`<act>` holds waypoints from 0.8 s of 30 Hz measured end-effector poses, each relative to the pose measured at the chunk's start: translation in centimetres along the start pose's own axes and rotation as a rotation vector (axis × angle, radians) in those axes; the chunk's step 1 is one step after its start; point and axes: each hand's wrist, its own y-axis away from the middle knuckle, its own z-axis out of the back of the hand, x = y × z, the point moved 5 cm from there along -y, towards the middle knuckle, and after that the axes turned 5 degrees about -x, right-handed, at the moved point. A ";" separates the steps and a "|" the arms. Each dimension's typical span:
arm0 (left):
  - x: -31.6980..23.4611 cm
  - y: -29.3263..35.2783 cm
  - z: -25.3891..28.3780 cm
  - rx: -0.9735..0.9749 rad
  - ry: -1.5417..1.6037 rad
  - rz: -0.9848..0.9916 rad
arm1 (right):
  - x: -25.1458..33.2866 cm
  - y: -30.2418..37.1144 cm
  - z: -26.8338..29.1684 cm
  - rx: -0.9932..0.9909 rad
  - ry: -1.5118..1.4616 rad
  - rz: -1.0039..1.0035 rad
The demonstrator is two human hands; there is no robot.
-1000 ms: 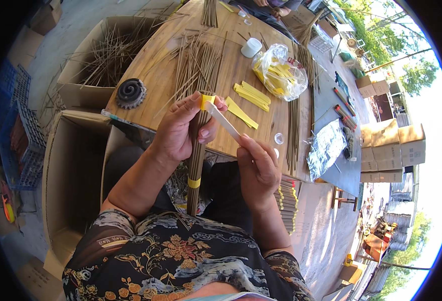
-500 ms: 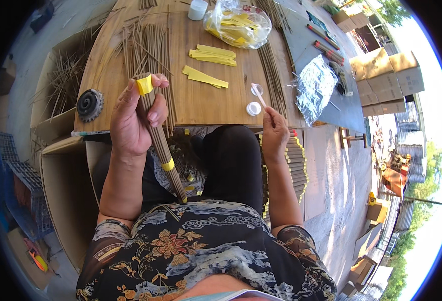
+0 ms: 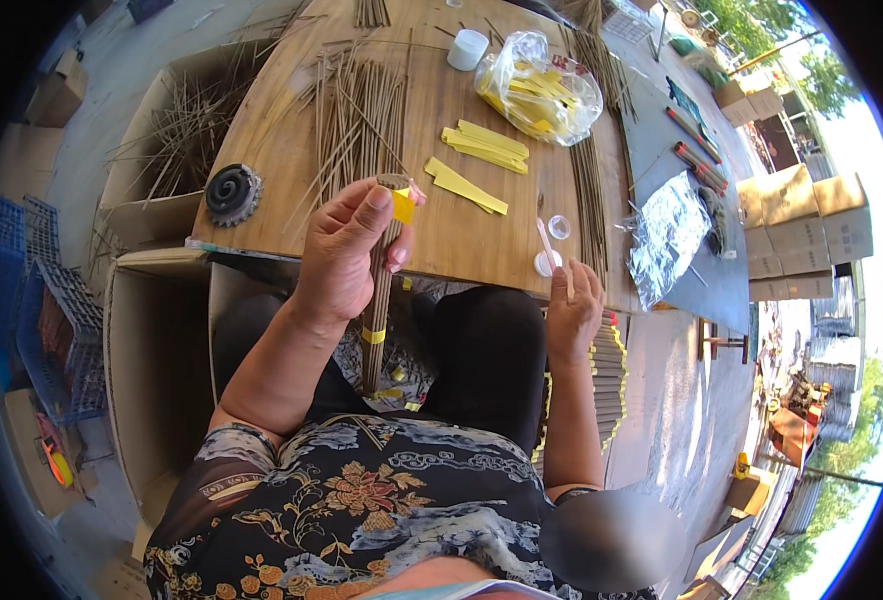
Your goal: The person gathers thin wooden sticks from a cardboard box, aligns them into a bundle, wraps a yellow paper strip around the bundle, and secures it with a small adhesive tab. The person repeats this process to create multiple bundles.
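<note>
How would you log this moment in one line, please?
left hand: grips yellow-banded stick bundle | right hand: holds pale flat stick over table | yellow strips: lying on table

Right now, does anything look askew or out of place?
Mildly: in the loose pile of thin brown sticks on the brown wooden table, some lie slanted across others, while most run roughly parallel.

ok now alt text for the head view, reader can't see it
The left hand grips a bundle of thin brown sticks with two yellow bands, while the right hand holds a pale flat stick by a small white pot. On the wooden table lie loose sticks, yellow strips and a clear bag.
</note>
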 end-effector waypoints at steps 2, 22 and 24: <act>-0.1 0.3 -0.2 -0.021 -0.062 -0.039 | 3.8 -1.4 1.4 0.024 -0.263 -0.044; -0.7 1.5 -1.3 0.246 0.167 0.071 | 19.3 -4.7 -1.0 0.809 -1.462 0.062; -0.7 1.5 -1.1 0.252 0.195 0.100 | 19.3 -4.8 -1.2 0.842 -1.481 0.069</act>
